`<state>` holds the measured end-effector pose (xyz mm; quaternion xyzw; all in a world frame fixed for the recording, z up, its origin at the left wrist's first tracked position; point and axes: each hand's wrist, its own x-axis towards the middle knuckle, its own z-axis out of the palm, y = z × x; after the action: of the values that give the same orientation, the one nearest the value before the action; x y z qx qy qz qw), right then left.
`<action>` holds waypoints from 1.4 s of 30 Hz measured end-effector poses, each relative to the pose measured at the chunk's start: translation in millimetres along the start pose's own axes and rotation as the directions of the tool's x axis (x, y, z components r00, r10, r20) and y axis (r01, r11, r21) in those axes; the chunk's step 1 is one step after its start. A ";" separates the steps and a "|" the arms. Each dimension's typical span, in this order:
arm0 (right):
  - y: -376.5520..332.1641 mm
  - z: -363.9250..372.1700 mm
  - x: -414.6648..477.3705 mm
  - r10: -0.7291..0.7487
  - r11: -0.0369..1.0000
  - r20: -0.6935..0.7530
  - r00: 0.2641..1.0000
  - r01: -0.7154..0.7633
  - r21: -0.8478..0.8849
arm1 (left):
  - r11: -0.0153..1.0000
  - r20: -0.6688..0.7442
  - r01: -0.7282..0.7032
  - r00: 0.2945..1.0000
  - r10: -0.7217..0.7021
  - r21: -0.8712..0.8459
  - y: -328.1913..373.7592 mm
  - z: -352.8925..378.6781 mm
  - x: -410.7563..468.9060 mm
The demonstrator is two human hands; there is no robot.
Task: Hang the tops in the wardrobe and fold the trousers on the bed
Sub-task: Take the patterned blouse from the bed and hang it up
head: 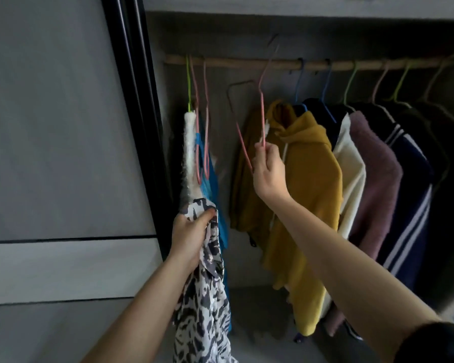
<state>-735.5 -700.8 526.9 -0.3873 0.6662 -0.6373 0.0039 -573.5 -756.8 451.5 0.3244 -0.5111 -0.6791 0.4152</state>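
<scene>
In the head view, the right hand (269,170) is closed round the lower wire of a thin pink wire hanger (262,111), whose hook stands clear above the long wooden wardrobe rail (233,63). The left hand (192,237) clutches a bunched black-and-white patterned top (207,305) low beside the blue and fluffy white garments (189,153). The hook could catch the rail or the mustard-yellow hooded sweatshirt (309,184) just behind the right hand as it moves. The slack top, gripped only at one bunch, may slip or twist when it is threaded on. Open room is the bare rail between the left cluster and the sweatshirt. The grey shelf (273,6) caps any lift, and the black door frame (131,100) closes the left. No trousers or bed show.
</scene>
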 end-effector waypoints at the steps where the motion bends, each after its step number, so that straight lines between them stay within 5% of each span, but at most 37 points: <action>1: 7.0 -6.1 -15.3 -0.017 1.000 -0.024 1.000 0.017 -0.014 | 1.000 0.009 0.006 1.000 -0.006 0.007 -4.0 0.7 -0.7; 5: 48.8 -32.2 -94.7 -0.047 0.995 -0.152 0.987 0.033 -0.093 | 0.997 0.041 0.019 0.999 -0.022 0.075 -19.2 4.3 -9.2; 12: 91.6 -74.3 -154.3 0.312 0.922 -0.245 0.918 -0.355 -0.156 | 0.993 0.125 0.069 0.989 -0.080 0.091 -42.7 6.9 -24.7; 19: 94.7 -124.8 -206.4 0.198 0.963 -0.324 0.925 -0.245 -0.111 | 0.987 0.111 0.149 0.981 -0.156 0.067 -53.2 22.8 -49.1; 24: 94.5 -164.0 -239.6 0.324 0.945 -0.047 0.945 -0.326 -0.040 | 0.954 0.116 0.245 0.957 -0.267 0.175 -57.8 42.8 -68.6; 29: 100.7 -202.2 -265.2 0.382 0.919 -0.090 0.920 -0.388 -0.067 | 0.937 0.115 0.265 0.948 -0.296 0.227 -60.1 59.2 -82.7; 34: 102.7 -243.6 -292.1 0.351 0.914 0.034 0.936 -0.335 -0.228 | 0.927 0.072 0.230 0.962 -0.262 0.297 -55.0 65.7 -82.8; 39: 97.9 -264.8 -305.2 0.437 0.864 0.210 0.875 -0.343 -0.367 | 0.905 0.050 0.177 0.976 -0.213 0.387 -54.8 78.2 -91.4; 42: 89.6 -263.6 -300.8 0.382 0.896 0.230 0.895 -0.298 -0.331 | 0.880 0.163 0.186 0.946 -0.280 0.438 -50.0 89.9 -108.5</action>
<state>-702.2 -331.2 353.2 -0.3489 0.8014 -0.4595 0.1577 -614.6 -614.8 429.1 0.3873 -0.6440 -0.6313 0.1917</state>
